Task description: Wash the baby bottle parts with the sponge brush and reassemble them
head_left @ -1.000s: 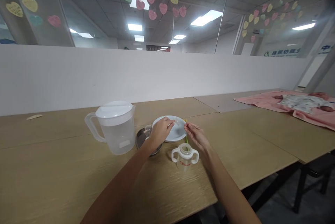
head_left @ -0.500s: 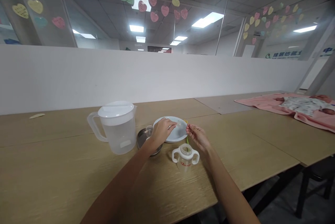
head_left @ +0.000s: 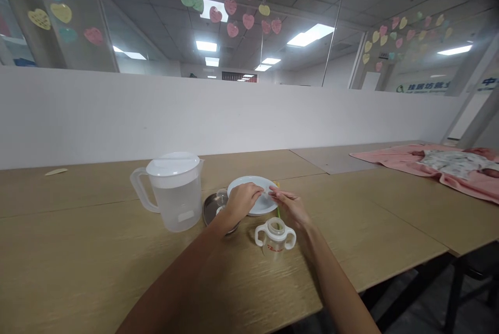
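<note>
Over a white plate (head_left: 249, 211), my left hand (head_left: 242, 202) pinches a small see-through piece (head_left: 266, 192), too small to name. Close on its right, my right hand (head_left: 292, 206) has thumb and fingers together at the same piece. In front of them stands a clear baby bottle (head_left: 274, 240), its mouth uncovered, with a white two-handled collar and red lettering. A round metal tray (head_left: 209, 210) lies partly behind my left wrist. On it sit a clear dome-shaped cap (head_left: 222, 197) and a white part, mostly covered by my arm.
Left of the tray stands a lidded, translucent pitcher (head_left: 177, 198). A thin yellow-green stick-like thing (head_left: 278, 212) lies by the plate's right edge. To the far right, a baby-like figure (head_left: 452, 161) in patterned clothes lies on a pink blanket (head_left: 390, 154). A white wall (head_left: 234, 115) backs the wooden table.
My right hand has moved left, so its fingertips now meet the left hand's at the small clear piece. The whole view has shifted slightly.
</note>
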Tool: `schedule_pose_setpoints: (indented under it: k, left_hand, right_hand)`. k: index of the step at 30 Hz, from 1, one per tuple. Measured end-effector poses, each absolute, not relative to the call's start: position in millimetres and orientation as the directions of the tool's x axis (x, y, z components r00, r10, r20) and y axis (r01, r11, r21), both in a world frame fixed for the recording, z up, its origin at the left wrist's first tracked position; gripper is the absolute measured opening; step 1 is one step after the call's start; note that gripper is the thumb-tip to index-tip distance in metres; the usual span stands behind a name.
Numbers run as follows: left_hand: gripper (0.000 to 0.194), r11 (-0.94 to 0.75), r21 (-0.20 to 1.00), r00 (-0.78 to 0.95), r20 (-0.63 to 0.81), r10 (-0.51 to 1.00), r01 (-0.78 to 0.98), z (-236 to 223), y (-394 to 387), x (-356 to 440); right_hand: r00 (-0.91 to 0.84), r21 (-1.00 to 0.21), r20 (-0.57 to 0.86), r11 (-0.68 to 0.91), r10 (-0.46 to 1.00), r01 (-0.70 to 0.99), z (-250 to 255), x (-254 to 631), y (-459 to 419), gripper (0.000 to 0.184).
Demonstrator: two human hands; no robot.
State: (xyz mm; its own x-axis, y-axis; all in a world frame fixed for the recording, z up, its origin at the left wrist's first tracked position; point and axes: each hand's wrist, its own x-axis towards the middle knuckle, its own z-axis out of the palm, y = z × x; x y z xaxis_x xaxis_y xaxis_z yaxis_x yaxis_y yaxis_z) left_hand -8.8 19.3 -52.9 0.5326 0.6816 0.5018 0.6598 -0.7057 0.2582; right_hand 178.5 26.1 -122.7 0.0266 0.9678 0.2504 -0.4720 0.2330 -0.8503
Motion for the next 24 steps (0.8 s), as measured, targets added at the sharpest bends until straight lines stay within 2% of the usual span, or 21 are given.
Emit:
schedule_pose_setpoints:
  k: [3, 7, 10, 19, 24]
  left_hand:
    - [0.026, -0.706, 0.301, 0.523, 0.502, 0.689, 0.64, -53.8, 19.8, -8.1]
    - [0.027, -0.695, 0.333, 0.522, 0.477, 0.707, 0.637, -55.2, 20.9, -8.2]
    - [0.027, -0.688, 0.328, 0.521, 0.469, 0.713, 0.647, -55.5, 21.1, -9.1]
    - [0.029, -0.657, 0.293, 0.505, 0.452, 0.735, 0.694, -58.4, 21.9, -10.4]
    - [0.03, -0.625, 0.281, 0.477, 0.447, 0.757, 0.728, -55.9, 20.5, -10.7]
  right_hand:
    - [-0.117, -0.821, 0.305, 0.199, 0.945, -0.535, -113.7, 177.5, 17.4, 0.038]
    - [-0.29, -0.741, 0.362, 0.085, 0.886, -0.666, -103.0, 179.2, 4.8, 0.087]
    - [-0.33, -0.688, 0.386, 0.03, 0.861, -0.725, -100.4, 181.3, 0.1, 0.107]
    - [-0.405, -0.697, 0.391, -0.022, 0.827, -0.717, -110.4, 188.2, 6.0, 0.113]
    - [-0.416, -0.68, 0.432, -0.015, 0.8, -0.733, -111.7, 192.6, 7.4, 0.11]
